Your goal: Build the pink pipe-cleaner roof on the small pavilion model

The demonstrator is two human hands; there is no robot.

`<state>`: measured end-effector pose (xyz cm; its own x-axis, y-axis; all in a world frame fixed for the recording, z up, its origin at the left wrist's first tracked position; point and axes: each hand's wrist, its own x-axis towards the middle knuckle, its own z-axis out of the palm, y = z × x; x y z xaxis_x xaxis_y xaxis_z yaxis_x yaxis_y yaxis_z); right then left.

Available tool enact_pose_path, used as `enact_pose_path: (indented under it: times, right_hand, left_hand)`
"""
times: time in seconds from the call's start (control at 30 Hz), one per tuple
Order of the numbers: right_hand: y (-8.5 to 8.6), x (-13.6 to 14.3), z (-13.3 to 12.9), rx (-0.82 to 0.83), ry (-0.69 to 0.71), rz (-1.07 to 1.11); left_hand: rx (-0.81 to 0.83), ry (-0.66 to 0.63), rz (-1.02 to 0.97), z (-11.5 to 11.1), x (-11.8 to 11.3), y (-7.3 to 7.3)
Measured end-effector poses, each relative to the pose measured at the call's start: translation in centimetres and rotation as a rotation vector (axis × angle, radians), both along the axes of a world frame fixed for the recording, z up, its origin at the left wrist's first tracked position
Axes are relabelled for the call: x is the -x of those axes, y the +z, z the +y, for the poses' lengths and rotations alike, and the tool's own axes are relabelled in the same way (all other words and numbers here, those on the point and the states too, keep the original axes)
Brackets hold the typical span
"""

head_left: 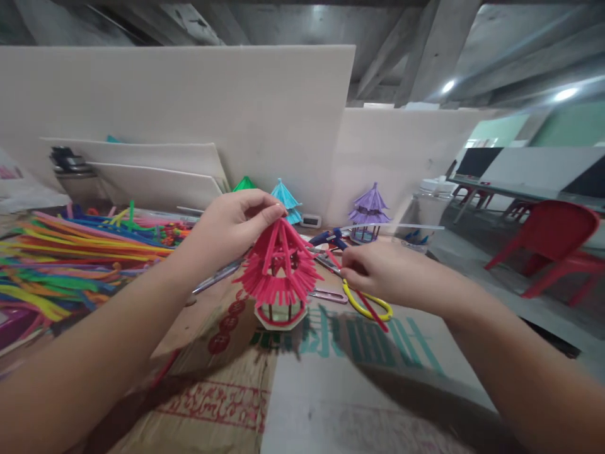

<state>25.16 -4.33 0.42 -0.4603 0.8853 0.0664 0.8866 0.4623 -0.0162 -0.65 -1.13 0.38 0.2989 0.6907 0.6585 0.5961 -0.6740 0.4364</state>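
Across the table's left, bright pipe cleaners point(94, 243) lie heaped before a tall white board point(212, 94). Your left hand point(236, 221) pinches, thumb to fingers, the peak of the red model house point(276, 287), which stands mid-table on printed cardboard point(222, 372). Your right hand point(373, 261) curls closed around a red stick point(373, 312), over yellow-handled scissors point(347, 291); farther right, a red chair point(558, 236) stands on the grey floor point(472, 277) below concrete beams point(435, 44)

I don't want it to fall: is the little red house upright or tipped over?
Upright. The little red house has its pointed roof on top and its base below; the left hand is at the roof's tip.
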Motion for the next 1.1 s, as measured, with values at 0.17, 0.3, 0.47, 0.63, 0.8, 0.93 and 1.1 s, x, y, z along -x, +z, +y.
enact_pose_path:
  times: [0.17, 0.3, 0.47, 0.63, 0.8, 0.93, 1.1]
  right_hand:
    - [-2.3, -1.8, 4.1, 0.18, 0.016, -0.031]
    - [-6.0, -3.8, 8.7, -0.114, -0.255, 0.19]
    - [-9.1, -4.7, 13.7, -0.08, -0.28, 0.335]
    - [-10.1, -3.6, 16.6, 0.018, -0.254, 0.483]
    - [-10.5, -2.8, 17.0, -0.007, -0.294, 0.586]
    - [-9.1, -3.1, 15.9, -0.061, -0.294, 0.678]
    - [-5.8, -3.2, 12.1, -0.148, -0.196, 0.866]
  left_hand:
    - [-0.027, 0.022, 0.04, 0.5, 0.4, 0.0]
    - [0.003, -0.033, 0.033, 0.6, 0.0, -0.3]
    - [0.053, -0.162, 0.002, 0.8, -0.6, -0.7]
    - [0.115, -0.2, -0.026, 0.8, -0.7, -0.7]
    - [0.163, -0.216, -0.042, 0.9, -0.5, -0.5]
    - [0.144, -0.204, -0.052, 1.3, -0.3, -0.6]
    - [0.061, -0.158, -0.071, 1.8, 0.0, -0.7]
